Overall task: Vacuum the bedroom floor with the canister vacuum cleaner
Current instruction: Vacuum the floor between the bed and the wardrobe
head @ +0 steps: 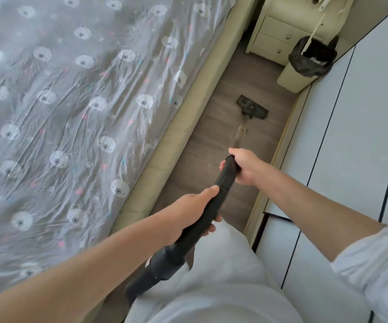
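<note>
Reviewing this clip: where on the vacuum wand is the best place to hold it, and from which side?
Grip the thick black handle, not the thin tube below. It slopes down toward the floor head, so come from above: left hand wraps the lower handle, right hand its front end, which probably steers well between bed and wardrobe.

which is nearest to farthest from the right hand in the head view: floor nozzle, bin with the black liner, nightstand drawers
From the right hand on the vacuum handle:
1. Floor nozzle, straight ahead on the wood floor.
2. Bin with the black liner, farther ahead, to the right by the white cupboards.
3. Nightstand drawers, at the far end, behind the bin.
</note>
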`<act>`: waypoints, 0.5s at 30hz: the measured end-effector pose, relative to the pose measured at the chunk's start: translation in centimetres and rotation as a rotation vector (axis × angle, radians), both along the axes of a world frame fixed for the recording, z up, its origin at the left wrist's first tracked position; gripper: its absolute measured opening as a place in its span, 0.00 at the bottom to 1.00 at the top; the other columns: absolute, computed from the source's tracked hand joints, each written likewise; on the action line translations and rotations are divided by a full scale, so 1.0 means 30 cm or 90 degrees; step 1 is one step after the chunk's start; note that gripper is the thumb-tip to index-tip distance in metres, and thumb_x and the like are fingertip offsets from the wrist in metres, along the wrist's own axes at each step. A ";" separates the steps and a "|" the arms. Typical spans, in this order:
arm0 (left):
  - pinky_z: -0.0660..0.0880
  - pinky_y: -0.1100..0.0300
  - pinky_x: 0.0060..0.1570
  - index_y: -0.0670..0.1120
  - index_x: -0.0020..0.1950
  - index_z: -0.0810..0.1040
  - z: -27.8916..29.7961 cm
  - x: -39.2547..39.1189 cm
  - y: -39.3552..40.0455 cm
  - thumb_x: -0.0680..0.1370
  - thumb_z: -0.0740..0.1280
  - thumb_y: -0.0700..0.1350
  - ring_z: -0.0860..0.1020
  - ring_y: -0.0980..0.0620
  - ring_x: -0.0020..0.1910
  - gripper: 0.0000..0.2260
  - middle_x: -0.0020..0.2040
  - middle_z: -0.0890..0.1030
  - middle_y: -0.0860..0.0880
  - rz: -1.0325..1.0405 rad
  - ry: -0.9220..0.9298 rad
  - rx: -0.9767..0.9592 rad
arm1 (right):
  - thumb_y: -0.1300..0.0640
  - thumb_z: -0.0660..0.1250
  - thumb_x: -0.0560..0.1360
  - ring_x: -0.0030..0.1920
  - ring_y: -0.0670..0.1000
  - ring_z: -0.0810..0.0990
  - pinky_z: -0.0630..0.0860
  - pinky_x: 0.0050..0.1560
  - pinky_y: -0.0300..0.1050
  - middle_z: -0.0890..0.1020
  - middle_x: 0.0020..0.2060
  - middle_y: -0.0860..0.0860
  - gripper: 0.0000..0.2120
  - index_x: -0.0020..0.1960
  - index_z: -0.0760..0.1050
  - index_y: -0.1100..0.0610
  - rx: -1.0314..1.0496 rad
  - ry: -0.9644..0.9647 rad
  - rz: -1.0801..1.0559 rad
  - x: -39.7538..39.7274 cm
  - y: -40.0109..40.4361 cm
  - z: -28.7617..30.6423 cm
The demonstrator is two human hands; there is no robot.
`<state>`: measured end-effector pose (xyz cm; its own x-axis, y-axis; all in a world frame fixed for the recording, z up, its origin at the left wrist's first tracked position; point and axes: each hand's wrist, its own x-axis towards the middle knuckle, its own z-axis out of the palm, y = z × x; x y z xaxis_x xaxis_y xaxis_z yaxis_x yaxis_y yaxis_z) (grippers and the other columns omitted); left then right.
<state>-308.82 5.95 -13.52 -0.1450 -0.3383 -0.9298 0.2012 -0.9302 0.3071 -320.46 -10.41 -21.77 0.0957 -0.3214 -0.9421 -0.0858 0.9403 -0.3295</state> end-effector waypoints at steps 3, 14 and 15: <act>0.79 0.60 0.34 0.44 0.57 0.82 -0.109 -0.070 -0.189 0.81 0.60 0.65 0.81 0.52 0.29 0.25 0.37 0.86 0.49 -0.014 -0.035 -0.042 | 0.56 0.60 0.81 0.34 0.53 0.76 0.77 0.36 0.49 0.75 0.38 0.58 0.08 0.47 0.66 0.60 -0.033 0.045 0.029 -0.036 -0.206 -0.065; 0.79 0.58 0.38 0.45 0.59 0.81 -0.246 -0.042 -0.374 0.80 0.60 0.67 0.81 0.52 0.31 0.27 0.37 0.86 0.50 -0.021 -0.099 -0.081 | 0.53 0.62 0.81 0.31 0.54 0.79 0.79 0.28 0.45 0.76 0.47 0.58 0.14 0.61 0.67 0.59 -0.064 0.107 0.064 0.045 -0.428 -0.230; 0.79 0.59 0.36 0.45 0.58 0.82 -0.220 -0.014 -0.322 0.80 0.60 0.68 0.81 0.52 0.30 0.27 0.37 0.86 0.50 -0.023 -0.101 -0.079 | 0.53 0.62 0.81 0.31 0.54 0.79 0.79 0.28 0.45 0.76 0.45 0.58 0.14 0.62 0.67 0.60 -0.057 0.092 0.070 0.063 -0.380 -0.215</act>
<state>-309.25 -3.71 -20.12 -0.0144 -0.4492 -0.8933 0.1079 -0.8889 0.4453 -318.58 -21.81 -28.23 0.0004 -0.4001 -0.9165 -0.2396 0.8897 -0.3885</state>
